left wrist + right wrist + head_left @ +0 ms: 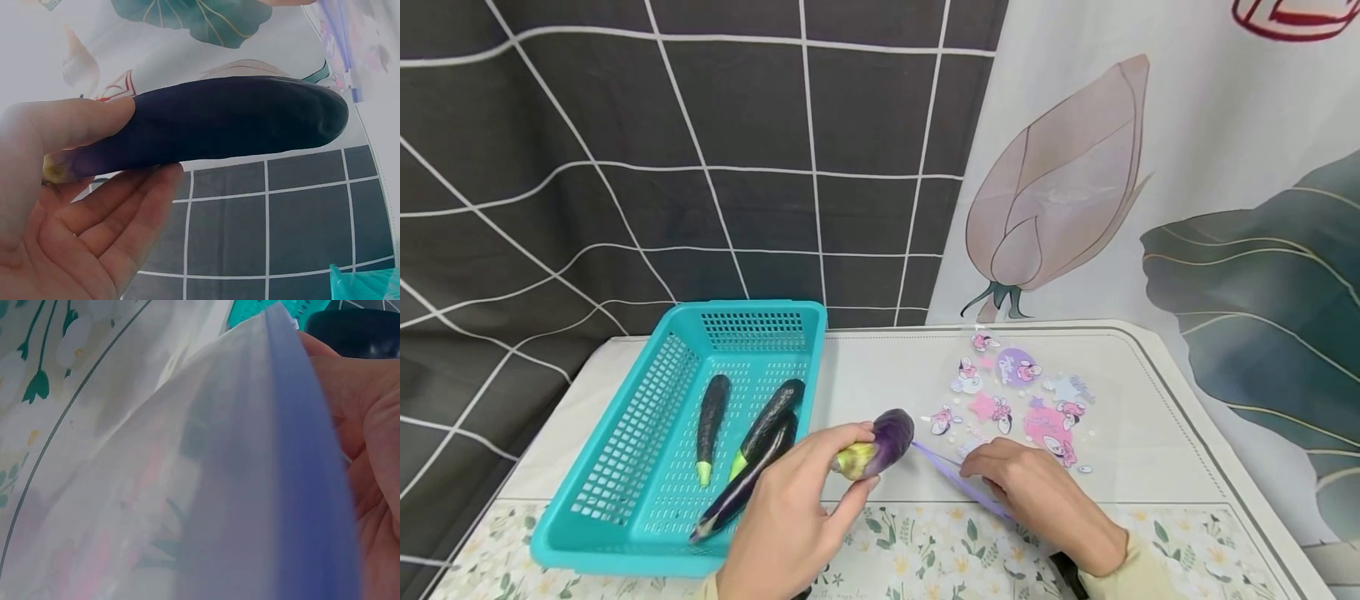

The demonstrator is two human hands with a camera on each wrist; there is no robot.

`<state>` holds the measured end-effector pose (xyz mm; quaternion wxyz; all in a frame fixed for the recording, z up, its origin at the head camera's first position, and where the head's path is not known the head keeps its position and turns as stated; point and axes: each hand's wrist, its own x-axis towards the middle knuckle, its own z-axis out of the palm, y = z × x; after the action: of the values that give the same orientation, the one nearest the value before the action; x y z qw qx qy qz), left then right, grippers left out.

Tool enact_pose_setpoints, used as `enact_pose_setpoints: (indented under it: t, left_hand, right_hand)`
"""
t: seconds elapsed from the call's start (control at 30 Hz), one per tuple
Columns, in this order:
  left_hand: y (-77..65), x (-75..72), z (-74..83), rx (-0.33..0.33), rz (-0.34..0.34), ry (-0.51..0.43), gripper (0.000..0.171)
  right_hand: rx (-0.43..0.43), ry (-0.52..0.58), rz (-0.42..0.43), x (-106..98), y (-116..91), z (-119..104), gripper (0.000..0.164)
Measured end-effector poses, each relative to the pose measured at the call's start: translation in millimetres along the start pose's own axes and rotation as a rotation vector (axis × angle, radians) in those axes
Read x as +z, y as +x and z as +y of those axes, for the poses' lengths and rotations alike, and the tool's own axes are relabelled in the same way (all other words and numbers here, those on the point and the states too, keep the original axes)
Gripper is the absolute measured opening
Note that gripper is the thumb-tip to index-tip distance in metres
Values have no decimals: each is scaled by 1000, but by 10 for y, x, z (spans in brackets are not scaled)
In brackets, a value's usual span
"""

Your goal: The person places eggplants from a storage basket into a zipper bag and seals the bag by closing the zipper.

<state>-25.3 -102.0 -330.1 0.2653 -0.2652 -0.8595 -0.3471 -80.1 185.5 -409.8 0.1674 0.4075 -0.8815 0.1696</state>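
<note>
A dark purple eggplant (893,437) with a yellow-green stem end is held up over the table by my left hand (793,508). In the left wrist view the thumb lies on one side of this eggplant (237,119) and the fingers on the other, near its stem end. My right hand (1041,487) pinches the purple zip edge of a clear zip bag (1097,392) printed with pink and purple cartoon figures. Seen from the right wrist, the purple zip strip (309,450) stands raised in front of the hand, hiding part of the fingers.
A teal plastic basket (625,568) stands on the left, with three dark eggplants inside, one of them this short eggplant (711,425). White and floral covers lie over the table (880,367). A black grid-patterned cloth (760,208) and a flower-printed curtain (1067,167) hang behind.
</note>
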Motion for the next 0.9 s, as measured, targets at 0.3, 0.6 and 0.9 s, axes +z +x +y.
enact_pose_setpoints:
  t: [0.3, 0.6, 0.9]
  left_hand:
    - [-20, 74, 2, -1, -39, -26, 49]
    - [-27, 110, 50, -29, -67, -45, 47]
    - [-37, 161, 80, 51, -53, -79, 47]
  right_hand:
    - [-9, 0, 10, 9, 4, -8, 42]
    - [8, 1, -2, 11, -10, 3, 41]
    - [16, 2, -9, 7, -8, 10, 39]
